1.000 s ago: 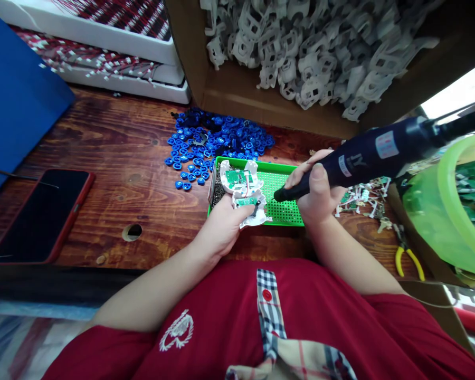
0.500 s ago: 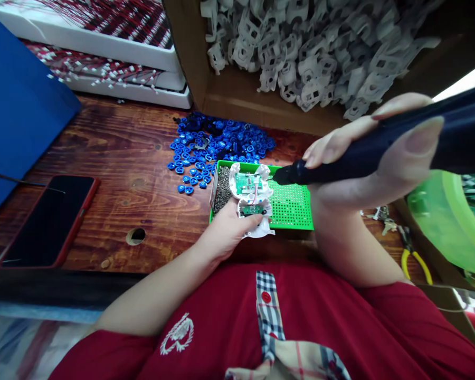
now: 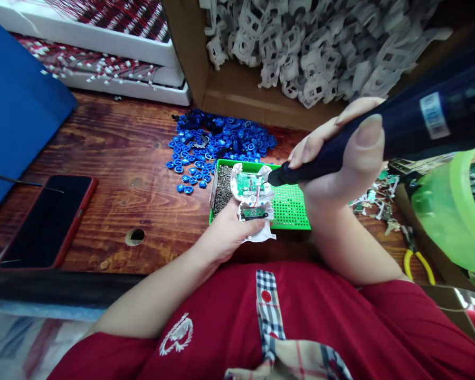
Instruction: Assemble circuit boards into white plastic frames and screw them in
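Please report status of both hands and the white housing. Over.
Left hand holding white housing, opened over green tray. Right hand gripping dark power tool, nose close to upper green board; contact unclear. No obstruction seen.

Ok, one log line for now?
left hand: holds white plastic housing with green circuit boards | right hand: holds dark cylindrical electric screwdriver, tip near upper board

No words or numbers can be read. The pale label (image 3: 434, 115) on the dark tool (image 3: 404, 122), upper right, is too blurry. The red shirt (image 3: 225, 311), at the bottom, has a white stitched badge (image 3: 177, 334) like a leafy ring, lower left.
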Demonstrator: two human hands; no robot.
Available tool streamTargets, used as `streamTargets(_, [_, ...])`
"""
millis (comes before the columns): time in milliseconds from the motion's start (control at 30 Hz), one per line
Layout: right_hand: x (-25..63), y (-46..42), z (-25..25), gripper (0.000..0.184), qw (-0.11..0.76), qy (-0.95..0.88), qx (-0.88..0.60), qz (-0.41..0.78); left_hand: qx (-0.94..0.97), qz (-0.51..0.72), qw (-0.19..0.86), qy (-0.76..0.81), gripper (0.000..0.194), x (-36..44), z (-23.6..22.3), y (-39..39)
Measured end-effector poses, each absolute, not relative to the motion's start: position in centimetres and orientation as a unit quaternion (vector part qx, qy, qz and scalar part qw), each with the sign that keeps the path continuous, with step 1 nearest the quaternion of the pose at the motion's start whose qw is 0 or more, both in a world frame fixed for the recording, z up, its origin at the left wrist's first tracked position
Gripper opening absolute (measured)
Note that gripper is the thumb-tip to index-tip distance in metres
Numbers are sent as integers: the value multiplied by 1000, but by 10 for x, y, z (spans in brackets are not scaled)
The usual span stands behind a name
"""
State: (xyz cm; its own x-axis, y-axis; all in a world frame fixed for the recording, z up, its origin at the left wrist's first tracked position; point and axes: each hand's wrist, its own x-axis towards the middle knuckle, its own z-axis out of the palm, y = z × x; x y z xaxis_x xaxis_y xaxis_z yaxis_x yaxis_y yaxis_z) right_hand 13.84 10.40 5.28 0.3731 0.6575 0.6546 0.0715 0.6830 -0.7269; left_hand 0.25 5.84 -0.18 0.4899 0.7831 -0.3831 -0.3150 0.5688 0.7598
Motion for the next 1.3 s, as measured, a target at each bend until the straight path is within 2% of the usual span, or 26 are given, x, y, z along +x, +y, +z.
streamTargets(267, [138,103,50,43,748,-509,-365,221,327,326,802,379,60,1,-4,59])
streamTargets(467, [148,98,48,25,768,-511,-314,223,349,332,774,411,53,2,-4,58])
streamTargets(633, [166,90,39,21,776,-496,-328,211,296,346,801,389,54,4,-3,63])
streamTargets(933, [171,84,4,20,729,-520,-363,257,273,356,805,388,54,4,-3,62])
streamTargets(1300, [171,85,2,18,726,-521,-370,252,266,354,812,380,61,4,-6,62])
